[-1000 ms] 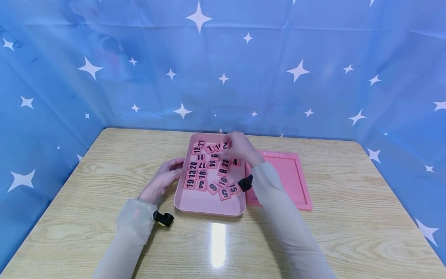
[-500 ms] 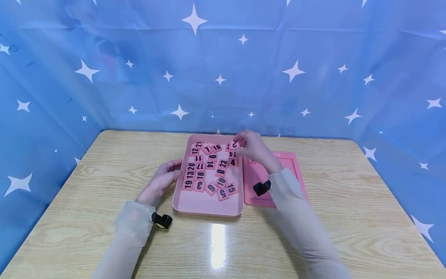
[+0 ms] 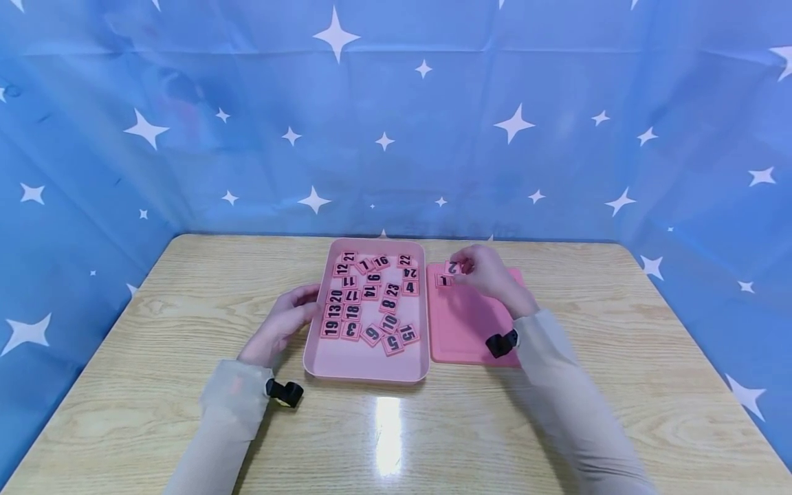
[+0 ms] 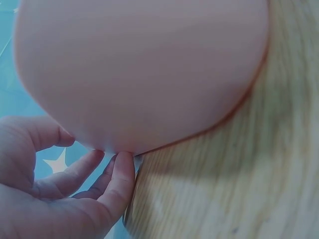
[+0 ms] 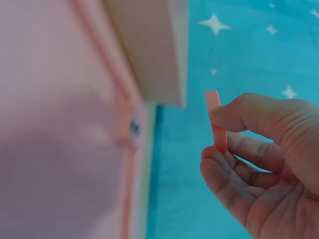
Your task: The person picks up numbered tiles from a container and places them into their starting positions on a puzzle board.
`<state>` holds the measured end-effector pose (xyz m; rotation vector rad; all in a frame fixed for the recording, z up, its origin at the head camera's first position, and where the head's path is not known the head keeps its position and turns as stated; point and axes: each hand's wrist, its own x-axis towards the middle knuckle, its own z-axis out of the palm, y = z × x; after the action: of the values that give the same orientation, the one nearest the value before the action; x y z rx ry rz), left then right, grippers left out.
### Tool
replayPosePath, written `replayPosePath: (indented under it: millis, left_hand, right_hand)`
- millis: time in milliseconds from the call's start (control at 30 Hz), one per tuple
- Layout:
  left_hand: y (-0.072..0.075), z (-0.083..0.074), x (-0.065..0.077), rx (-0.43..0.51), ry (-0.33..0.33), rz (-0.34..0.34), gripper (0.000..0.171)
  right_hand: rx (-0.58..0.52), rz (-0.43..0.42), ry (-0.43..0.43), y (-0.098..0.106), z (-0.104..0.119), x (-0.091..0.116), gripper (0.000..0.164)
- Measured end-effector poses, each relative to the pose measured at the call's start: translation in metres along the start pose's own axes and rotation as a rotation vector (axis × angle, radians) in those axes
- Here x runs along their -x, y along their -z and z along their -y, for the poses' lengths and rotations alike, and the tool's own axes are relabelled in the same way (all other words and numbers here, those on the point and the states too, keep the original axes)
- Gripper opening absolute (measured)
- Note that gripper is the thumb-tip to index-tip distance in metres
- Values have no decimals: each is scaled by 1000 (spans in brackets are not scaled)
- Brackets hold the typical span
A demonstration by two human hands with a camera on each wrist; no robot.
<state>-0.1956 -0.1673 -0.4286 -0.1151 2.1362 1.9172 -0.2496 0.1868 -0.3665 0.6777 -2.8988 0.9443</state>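
Note:
My right hand point(image 3: 493, 280) pinches a pink number tile point(image 3: 453, 267) marked 2 above the upper left part of a flat pink frame board point(image 3: 465, 324). In the right wrist view the tile point(image 5: 217, 124) is seen edge-on between thumb and fingers, apart from the board. Another tile point(image 3: 443, 280), marked 1, lies in the board's upper left corner. My left hand point(image 3: 283, 323) is at the left side of a light pink tray point(image 3: 365, 366). Its fingertips point(image 4: 124, 162) touch the tray's outer wall in the left wrist view.
Several loose number tiles point(image 3: 351, 312) lie in the tray at various angles. Tray and board stand side by side on a wooden table point(image 3: 297, 447). A blue star-patterned cloth point(image 3: 383, 103) hangs behind the table's far edge.
My right hand has carried the 2 tile rightward from the top of the tray to over the board. The left hand stays by the tray. The view has shifted slightly.

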Motion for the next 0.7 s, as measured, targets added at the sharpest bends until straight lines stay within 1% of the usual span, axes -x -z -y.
replayPosePath:
  millis: [200, 367, 533, 700]
  left_hand:
    - [1, 1, 0, 10, -17, 0, 54]
    - [0, 0, 1, 2, -18, 9, 53]
    - [0, -1, 1, -6, -16, 17, 53]
    - [1, -1, 1, -2, -16, 18, 54]
  right_hand:
    - [-4, 59, -117, -3, -20, 9, 29]
    - [40, 98, -191, -8, -32, 13, 28]
    - [59, 138, -220, -11, -38, 15, 25]
    - [87, 152, -215, -11, -36, 14, 22]
